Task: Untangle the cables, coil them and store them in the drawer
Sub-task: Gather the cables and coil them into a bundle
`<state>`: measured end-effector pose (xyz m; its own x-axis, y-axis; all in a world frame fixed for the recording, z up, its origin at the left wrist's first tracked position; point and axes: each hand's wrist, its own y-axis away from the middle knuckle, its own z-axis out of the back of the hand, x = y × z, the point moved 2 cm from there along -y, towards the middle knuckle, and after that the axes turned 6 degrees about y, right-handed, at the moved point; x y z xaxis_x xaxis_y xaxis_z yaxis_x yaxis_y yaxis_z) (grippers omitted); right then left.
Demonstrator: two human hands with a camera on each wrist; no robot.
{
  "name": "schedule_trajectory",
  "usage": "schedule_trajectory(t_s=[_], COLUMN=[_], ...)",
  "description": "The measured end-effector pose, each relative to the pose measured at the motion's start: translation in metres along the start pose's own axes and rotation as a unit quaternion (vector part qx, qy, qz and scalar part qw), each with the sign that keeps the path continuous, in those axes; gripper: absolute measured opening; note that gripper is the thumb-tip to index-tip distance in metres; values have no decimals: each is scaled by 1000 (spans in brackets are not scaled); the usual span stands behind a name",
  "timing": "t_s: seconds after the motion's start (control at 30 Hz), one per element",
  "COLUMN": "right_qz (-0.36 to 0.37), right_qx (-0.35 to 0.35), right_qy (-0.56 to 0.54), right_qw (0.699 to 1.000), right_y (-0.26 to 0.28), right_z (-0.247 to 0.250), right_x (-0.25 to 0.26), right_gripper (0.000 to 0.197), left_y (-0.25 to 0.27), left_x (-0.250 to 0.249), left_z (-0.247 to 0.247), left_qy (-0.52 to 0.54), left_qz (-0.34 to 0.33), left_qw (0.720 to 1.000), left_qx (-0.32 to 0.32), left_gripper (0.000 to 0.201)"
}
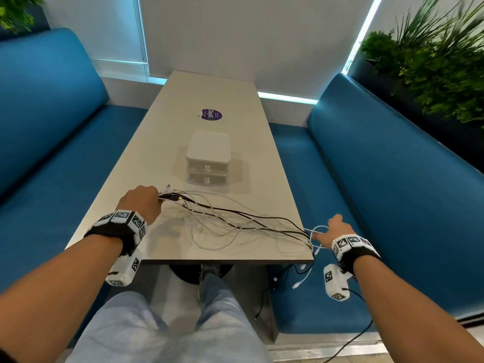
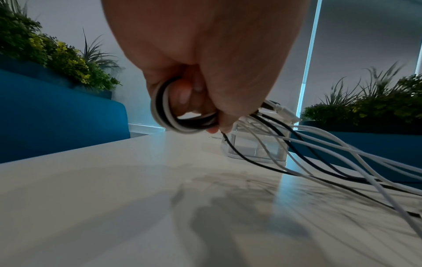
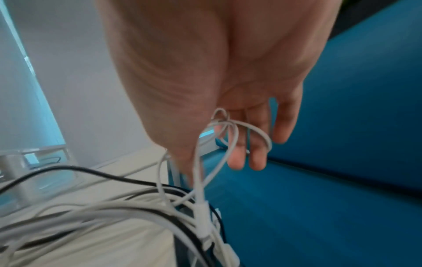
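Observation:
A tangle of white and black cables (image 1: pixel 235 221) lies across the near end of the table (image 1: pixel 214 95). My left hand (image 1: pixel 153 199) grips one end of the bundle near the table's left side; in the left wrist view its fingers (image 2: pixel 219 122) curl round a loop of black and white cables (image 2: pixel 163 108). My right hand (image 1: pixel 323 231) is just past the table's right edge. Its fingers (image 3: pixel 258 155) are straight, with a white cable loop (image 3: pixel 251 130) hanging over them. Behind the cables stands the white two-drawer unit (image 1: pixel 208 158), both drawers closed.
Some cable ends (image 1: pixel 301 276) dangle off the table's front right corner toward the floor. A purple sticker (image 1: pixel 211 115) lies beyond the drawer unit. Blue benches (image 1: pixel 392 179) flank the table on both sides, with plants (image 1: pixel 440 61) behind them.

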<state>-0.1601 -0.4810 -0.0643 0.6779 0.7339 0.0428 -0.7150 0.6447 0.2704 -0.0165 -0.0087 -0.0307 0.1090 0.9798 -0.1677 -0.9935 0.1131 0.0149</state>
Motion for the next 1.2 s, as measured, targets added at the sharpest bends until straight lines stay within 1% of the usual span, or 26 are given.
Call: schedule_trajectory(t_s=[0.07,0.17,0.23,0.33,0.37,0.4,0.47,0.5,0.53,0.57,0.6,0.67,0.7,0.73,0.83,0.87,0.9,0.93,1.0,1.03,1.07,1.1,1.17,1.2], right_qz=[6,36,42,-3,-21,-38,-63,-71,-77,-75,-70,-48,-36,-37,-85,-95,-88,-68,-28,-14,6,34,120,169], right_qx=[2,2,1,-39,-45,-46,-48,-54,-59,-55,-43,1,20,34,59,66,69,59,11,-17,-49,-81,-148,-184], right_qy=[-3,14,22,-17,-28,-39,-75,-92,-95,-86,-76,-59,-48,-32,9,29,50,63,51,45,38,28,6,-5], right_qw=[1000,999,999,999,998,997,994,992,991,992,994,997,998,998,995,993,992,994,998,999,998,996,982,968], right_y=[1,-1,-5,-7,-7,-7,-7,-7,-8,-9,-10,-13,-15,-17,-14,-11,-10,-10,-9,-8,-6,-4,8,14], right_z=[0,-1,-1,0,1,1,1,2,2,2,2,-1,-4,-7,-16,-17,-17,-18,-17,-16,-16,-15,-8,-5], right_x=[1,-1,-5,-12,-13,-14,-18,-20,-24,-27,-29,-34,-36,-39,-44,-46,-47,-47,-40,-34,-28,-19,3,13], right_gripper=[55,50,42,27,26,31,52,59,61,59,52,32,34,42,77,84,84,73,45,40,43,51,67,69], left_y=[0,0,1,0,0,0,0,0,0,0,0,-1,-1,-1,0,0,1,1,2,2,2,2,2,2], left_x=[3,7,7,6,7,8,10,11,12,13,13,14,14,14,16,15,15,14,12,11,9,7,3,2], left_z=[-1,-1,-1,1,2,3,4,3,3,3,3,4,4,4,3,3,2,2,1,1,0,0,0,1], left_qy=[-6,-14,-15,-8,-6,-5,-4,-3,-2,-1,-1,-1,-2,-1,0,0,0,0,2,5,8,10,15,17], left_qz=[2,0,-3,-1,3,8,14,16,17,19,20,21,20,20,21,20,19,18,16,14,13,10,4,1], left_qw=[1000,1000,1000,1000,1000,1000,1000,1000,1000,1000,1000,1000,1000,1000,1000,1000,1000,1000,1000,1000,1000,1000,1000,1000], left_qx=[3,6,7,4,4,4,4,5,5,4,2,-3,-5,-6,-8,-8,-7,-6,-6,-4,-2,0,2,3], left_gripper=[23,22,22,23,23,22,22,22,22,22,22,22,22,22,21,21,21,22,23,23,23,22,22,23])
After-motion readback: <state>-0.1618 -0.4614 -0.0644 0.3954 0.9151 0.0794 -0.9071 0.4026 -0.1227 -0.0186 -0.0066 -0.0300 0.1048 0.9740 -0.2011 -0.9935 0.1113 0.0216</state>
